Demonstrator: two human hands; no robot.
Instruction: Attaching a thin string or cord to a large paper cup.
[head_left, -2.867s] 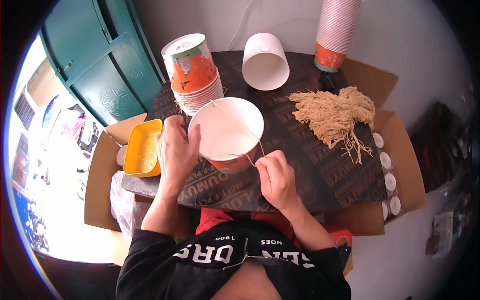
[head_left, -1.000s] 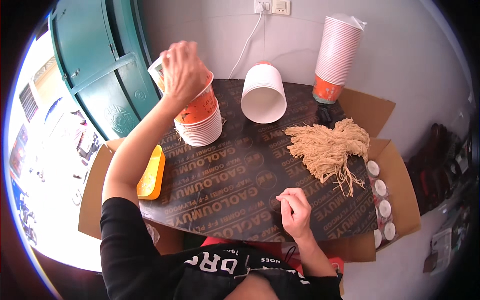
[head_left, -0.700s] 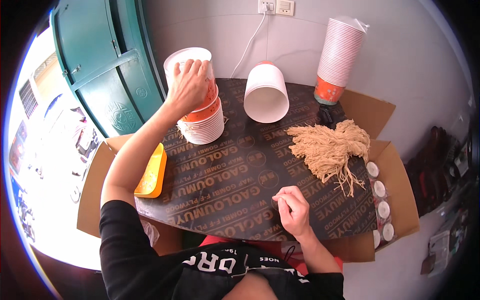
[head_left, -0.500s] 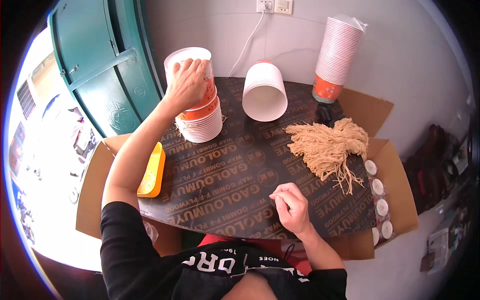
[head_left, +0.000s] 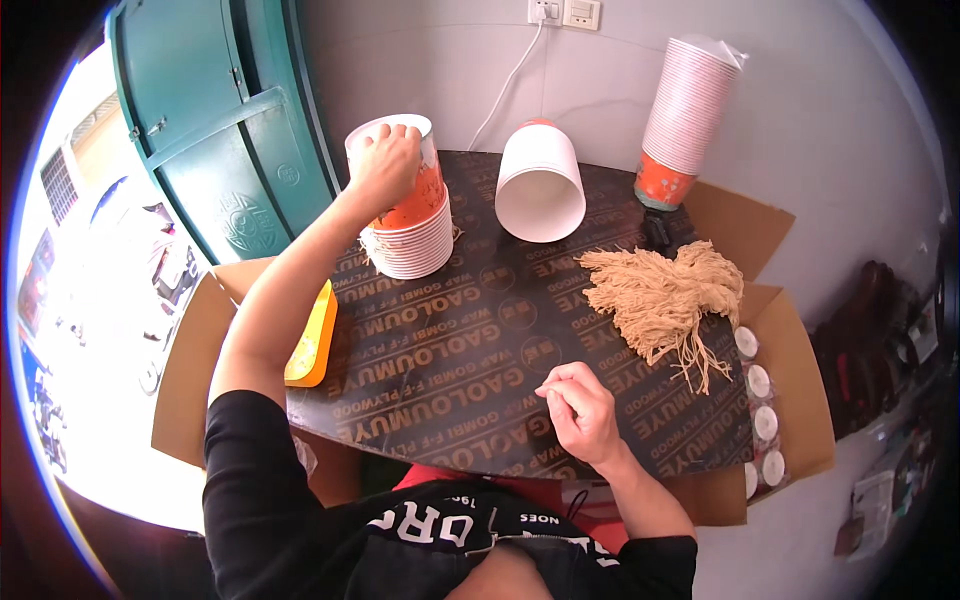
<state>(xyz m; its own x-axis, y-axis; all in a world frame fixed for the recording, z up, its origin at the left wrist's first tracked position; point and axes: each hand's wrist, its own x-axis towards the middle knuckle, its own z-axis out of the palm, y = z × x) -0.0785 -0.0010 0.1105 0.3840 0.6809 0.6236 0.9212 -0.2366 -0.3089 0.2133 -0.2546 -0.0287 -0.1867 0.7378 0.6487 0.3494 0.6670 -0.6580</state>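
Observation:
At the back left, my left hand (head_left: 388, 170) pinches the rim of an orange-and-white paper bucket (head_left: 425, 196). Its lower part sits inside the top of a stack of white-rimmed paper buckets (head_left: 412, 246); the upper part rises above them. Above the front part of the table, my right hand (head_left: 580, 410) is closed with the thumb against the curled fingers. Whatever it holds, if anything, is hidden. Right of it lies a bundle of beige yarn-like strands (head_left: 660, 295).
White paper buckets (head_left: 540, 195) lie on their side, mouth facing me. A tall wrapped stack of buckets (head_left: 680, 125) stands at the back right. A yellow tray (head_left: 318, 340) is at the table's left edge. Cardboard boxes (head_left: 800, 350) flank the dark table (head_left: 460, 350); one holds white rolls.
My left hand has lowered the upper bucket deeper into the stack, so less of it stands out. My right hand stays closed in nearly the same place. The view has shifted slightly.

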